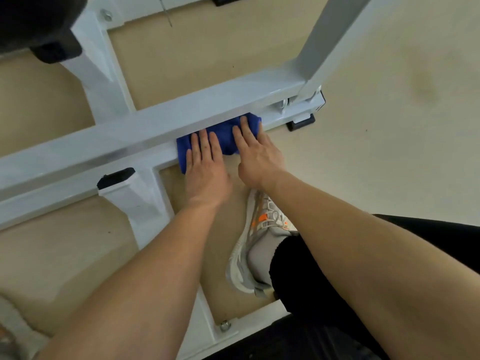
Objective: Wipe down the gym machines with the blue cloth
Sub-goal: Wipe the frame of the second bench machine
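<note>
A blue cloth lies against the near side of a long white base bar of the gym machine, low by the floor. My left hand presses flat on the cloth's left part, fingers straight. My right hand presses on its right part, fingers extended toward the bar, thumb hanging below. The cloth's right end reaches close to the bar's end, near a grey upright post.
White cross struts branch from the bar toward me and away. Black rubber feet sit at the bar's right end. My grey shoe stands on the tan floor just below my hands. A black pad looms at top left.
</note>
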Action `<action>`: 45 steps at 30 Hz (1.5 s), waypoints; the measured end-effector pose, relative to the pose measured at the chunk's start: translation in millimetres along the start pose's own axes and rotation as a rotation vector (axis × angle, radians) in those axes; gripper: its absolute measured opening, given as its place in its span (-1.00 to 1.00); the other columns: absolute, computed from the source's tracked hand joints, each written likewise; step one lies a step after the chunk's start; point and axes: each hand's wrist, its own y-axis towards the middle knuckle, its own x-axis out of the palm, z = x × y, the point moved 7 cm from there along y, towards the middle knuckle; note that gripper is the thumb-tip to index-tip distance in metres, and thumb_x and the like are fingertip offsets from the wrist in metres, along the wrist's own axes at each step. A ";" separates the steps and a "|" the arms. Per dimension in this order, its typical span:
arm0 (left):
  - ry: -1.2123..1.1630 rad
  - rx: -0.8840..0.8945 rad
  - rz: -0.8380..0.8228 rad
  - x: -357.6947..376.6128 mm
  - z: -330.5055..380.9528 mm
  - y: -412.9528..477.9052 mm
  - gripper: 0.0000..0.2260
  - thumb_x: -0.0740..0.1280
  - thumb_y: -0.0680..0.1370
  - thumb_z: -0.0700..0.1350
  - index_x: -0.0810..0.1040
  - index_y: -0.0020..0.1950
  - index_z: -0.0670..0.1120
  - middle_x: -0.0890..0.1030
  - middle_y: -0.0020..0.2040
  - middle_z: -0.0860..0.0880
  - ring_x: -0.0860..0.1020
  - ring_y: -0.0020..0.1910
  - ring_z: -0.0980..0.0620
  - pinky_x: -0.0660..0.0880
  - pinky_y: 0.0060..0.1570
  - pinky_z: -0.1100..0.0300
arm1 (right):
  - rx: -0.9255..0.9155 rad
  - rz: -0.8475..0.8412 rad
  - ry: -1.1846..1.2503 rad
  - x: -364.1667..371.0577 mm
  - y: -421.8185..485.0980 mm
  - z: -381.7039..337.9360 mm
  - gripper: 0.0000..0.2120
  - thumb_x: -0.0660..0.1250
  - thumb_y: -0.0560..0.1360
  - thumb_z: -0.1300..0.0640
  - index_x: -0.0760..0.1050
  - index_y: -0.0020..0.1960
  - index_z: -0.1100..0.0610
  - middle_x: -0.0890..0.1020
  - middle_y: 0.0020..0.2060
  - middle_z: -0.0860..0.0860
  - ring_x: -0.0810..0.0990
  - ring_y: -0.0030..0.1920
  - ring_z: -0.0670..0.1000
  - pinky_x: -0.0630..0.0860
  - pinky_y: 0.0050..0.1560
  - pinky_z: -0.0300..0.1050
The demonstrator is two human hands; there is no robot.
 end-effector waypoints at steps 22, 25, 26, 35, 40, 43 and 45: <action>-0.005 0.002 -0.223 -14.1 -43.1 -25.1 -0.30 0.14 0.63 -0.08 -0.26 0.60 -0.13 -0.29 0.60 -0.11 -0.26 0.58 -0.11 -0.14 0.55 -0.02 | -0.014 -0.079 0.001 8.3 -3.6 -45.4 -0.31 0.09 0.59 0.15 -0.14 0.63 0.05 -0.20 0.61 -0.01 -0.20 0.60 0.12 -0.07 0.59 0.00; -0.039 -0.007 -0.178 -14.2 -46.9 -32.3 -0.32 0.14 0.63 -0.10 -0.21 0.61 -0.13 -0.25 0.61 -0.11 -0.22 0.59 -0.12 -0.11 0.56 -0.01 | -0.089 -0.015 -0.059 15.1 -5.1 -39.8 -0.31 0.10 0.59 0.12 -0.15 0.63 0.01 -0.19 0.61 -0.02 -0.17 0.60 0.09 -0.08 0.58 -0.02; -0.032 -0.006 -0.161 -13.3 -47.2 -33.9 -0.32 0.14 0.62 -0.11 -0.20 0.61 -0.13 -0.24 0.61 -0.11 -0.21 0.59 -0.13 -0.09 0.56 -0.02 | -0.119 0.001 -0.104 16.7 -5.6 -36.1 -0.30 0.11 0.59 0.11 -0.16 0.63 0.00 -0.19 0.61 -0.02 -0.17 0.60 0.09 -0.08 0.58 -0.01; 0.065 0.190 -0.073 1.8 20.0 -2.0 -0.26 0.20 0.59 -0.09 -0.22 0.61 -0.12 -0.23 0.61 -0.11 -0.21 0.59 -0.16 -0.09 0.55 -0.05 | 0.112 0.121 0.019 15.7 -8.6 34.5 -0.26 0.13 0.55 0.15 -0.16 0.63 0.03 -0.20 0.61 -0.03 -0.13 0.60 0.12 -0.06 0.58 0.03; 0.078 0.283 -0.022 4.6 68.5 21.0 -0.31 0.15 0.62 -0.13 -0.22 0.61 -0.11 -0.23 0.61 -0.08 -0.19 0.59 -0.14 -0.09 0.56 -0.04 | 0.193 0.168 0.034 13.6 -9.2 79.9 -0.21 0.15 0.49 0.14 -0.15 0.62 0.10 -0.20 0.61 0.03 -0.11 0.60 0.13 0.02 0.56 0.06; 0.078 0.297 -0.014 4.4 82.7 32.8 -0.32 0.15 0.62 -0.14 -0.19 0.61 -0.12 -0.18 0.62 -0.07 -0.16 0.59 -0.14 -0.09 0.54 -0.04 | 0.180 0.175 0.005 10.8 -7.8 96.1 -0.20 0.18 0.48 0.11 -0.11 0.63 0.11 -0.14 0.61 0.01 -0.09 0.60 0.11 0.01 0.57 0.04; 0.074 0.333 -0.028 4.7 91.1 34.0 -0.33 0.14 0.62 -0.15 -0.19 0.61 -0.11 -0.17 0.62 -0.07 -0.15 0.60 -0.14 -0.07 0.55 -0.03 | 0.218 0.184 0.022 8.0 -8.1 109.1 -0.22 0.17 0.49 0.11 -0.10 0.63 0.13 -0.11 0.62 0.03 -0.07 0.60 0.12 0.02 0.57 0.03</action>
